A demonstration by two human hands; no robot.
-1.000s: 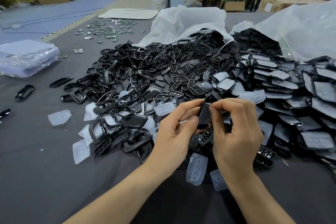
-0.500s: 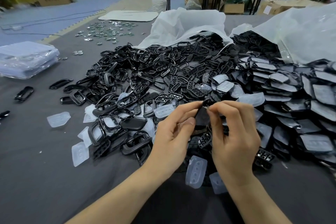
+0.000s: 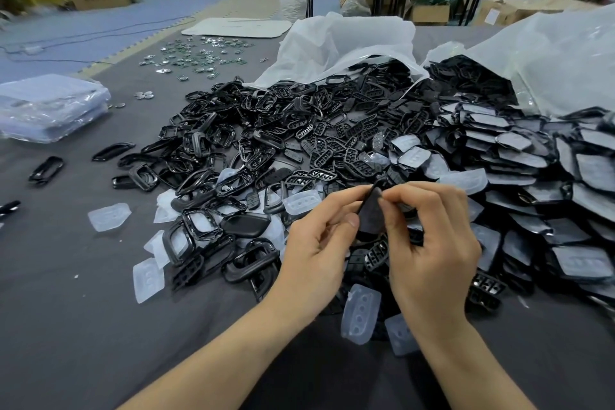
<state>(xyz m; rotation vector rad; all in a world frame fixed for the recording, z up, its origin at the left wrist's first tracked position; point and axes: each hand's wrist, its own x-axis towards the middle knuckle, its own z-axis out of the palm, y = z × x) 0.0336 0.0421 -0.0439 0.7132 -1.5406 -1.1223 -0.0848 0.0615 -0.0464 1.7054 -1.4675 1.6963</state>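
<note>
Centre of frame: both hands raised just above the heap of black plastic parts. Left hand and right hand each pinch one small black piece — thumb and forefinger tips clamped on its edges, other fingers loosely curled. Translucent button pads lie on the grey table below — lower centre.

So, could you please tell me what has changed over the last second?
Very little. The left hand and right hand still pinch the same small black part between them above the pile of black parts. The right fingers seem to shift only slightly at its top edge. Nothing was picked up or let go. The clear pads and plastic bags lie as before.
</note>
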